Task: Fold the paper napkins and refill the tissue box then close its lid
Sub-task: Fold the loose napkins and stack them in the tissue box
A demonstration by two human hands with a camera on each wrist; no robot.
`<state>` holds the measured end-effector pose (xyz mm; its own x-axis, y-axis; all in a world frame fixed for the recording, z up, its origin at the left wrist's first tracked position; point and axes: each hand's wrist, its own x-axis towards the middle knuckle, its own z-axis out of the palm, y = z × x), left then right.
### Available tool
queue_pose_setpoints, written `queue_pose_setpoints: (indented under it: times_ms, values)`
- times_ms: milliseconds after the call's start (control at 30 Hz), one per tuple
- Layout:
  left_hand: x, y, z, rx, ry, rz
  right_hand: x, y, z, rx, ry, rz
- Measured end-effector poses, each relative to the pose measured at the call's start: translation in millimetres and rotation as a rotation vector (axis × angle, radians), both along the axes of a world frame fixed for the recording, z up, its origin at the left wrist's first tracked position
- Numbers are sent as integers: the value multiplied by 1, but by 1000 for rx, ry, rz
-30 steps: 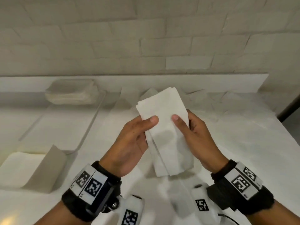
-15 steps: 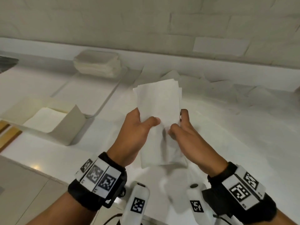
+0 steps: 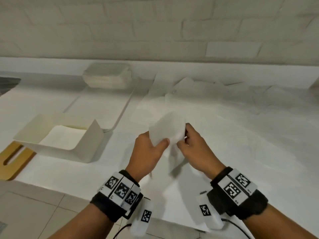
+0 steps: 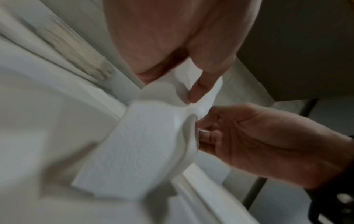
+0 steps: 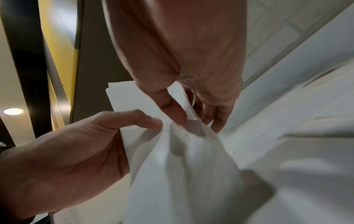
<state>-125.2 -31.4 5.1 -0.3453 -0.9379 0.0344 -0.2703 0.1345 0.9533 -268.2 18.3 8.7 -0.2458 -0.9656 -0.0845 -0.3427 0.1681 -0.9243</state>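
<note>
Both hands hold a small bundle of white paper napkins [image 3: 170,130] above the white table, and the bundle bends between them. My left hand [image 3: 160,140] pinches its left side with the thumb on top. My right hand [image 3: 183,137] pinches the right side. In the left wrist view the left thumb [image 4: 197,91] presses the napkins [image 4: 145,144] beside the right hand [image 4: 249,136]. In the right wrist view the right fingers [image 5: 176,115] pinch the napkins [image 5: 182,166]. The open beige tissue box [image 3: 82,152], with white napkins inside, stands to the left.
A wooden lid with a slot [image 3: 15,161] lies left of the box at the table's edge. A shallow white tray [image 3: 120,111] behind the box carries a napkin stack [image 3: 107,78]. Loose unfolded napkins [image 3: 215,100] cover the table to the right. A brick wall stands behind.
The napkin bundle, held upright and flat before, has come down lower and now bends between the hands. The head view has swung left, which brings the box and the lid further in.
</note>
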Motion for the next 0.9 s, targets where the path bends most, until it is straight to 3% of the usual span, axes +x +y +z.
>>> queue_pose_setpoints:
  times_ms: [100, 167, 300, 367, 467, 567, 667, 767, 900]
  values:
    - [10, -11, 20, -53, 170, -15, 11, -3, 13, -168, -52, -127]
    - [17, -15, 24, -60, 192, -46, 20, -3, 14, -179, -91, -125]
    - [27, -17, 3, -19, -227, -202, 43, 2, -20, 72, -21, -61]
    - [35, -24, 7, 1, -261, -213, 53, 3, -23, 71, -38, -90]
    - [52, -41, 35, 83, -11, -140, 71, -7, -2, -67, -60, -134]
    - [92, -63, 69, 215, 290, -29, 95, -26, 29, -119, -5, -40]
    - [160, -98, 93, 216, 399, 93, 122, -57, 52, -107, 75, 82]
    - [233, -126, 104, 110, 334, 269, 157, -96, 69, -103, 151, 195]
    - [303, -151, 96, -104, -52, 405, 211, -146, 69, -29, 309, 369]
